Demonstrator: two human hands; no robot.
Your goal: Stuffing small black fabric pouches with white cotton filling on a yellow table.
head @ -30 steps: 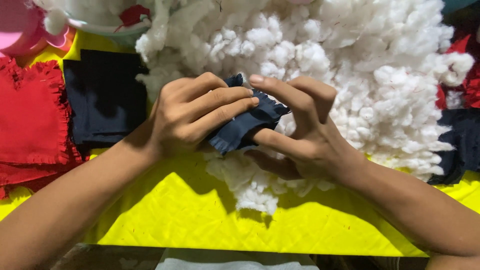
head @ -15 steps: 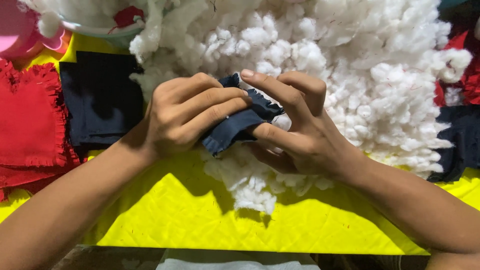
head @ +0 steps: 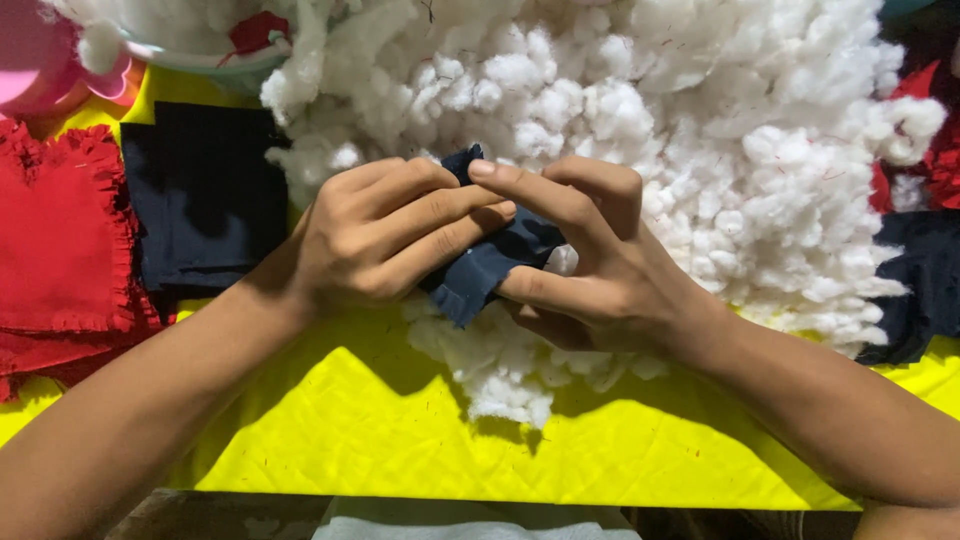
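Yellow quilted cloth [head: 420,440], stitched in a diamond pattern, is covering the counter and lying smooth under both forearms. At the centre, the left hand [head: 385,240] and the right hand [head: 580,265] are meeting above it, both closing around a small piece of dark blue fabric [head: 480,275]. The left hand's fingers are curling over the top of the piece, while the right hand's index finger is stretching across to touch them and its lower fingers are pressing the fabric from beneath. One folded corner of the blue piece is poking out below the hands and another is peeking above them; the weave is looking soft and matte. A tuft of white stuffing is showing between the fabric and the right palm.

Spreading outward behind and under the hands, a big mound of fluffy white stuffing [head: 700,120] is lying in lumpy clumps, with small specks caught in it. To the left, a flat dark navy square of cloth [head: 200,195] is sitting beside a stack of red pieces with frayed, fringed edges [head: 60,240]. More red and dark fabric [head: 925,240] is resting at the right edge. A pale bowl [head: 200,55] holding stuffing is sitting at the top left.
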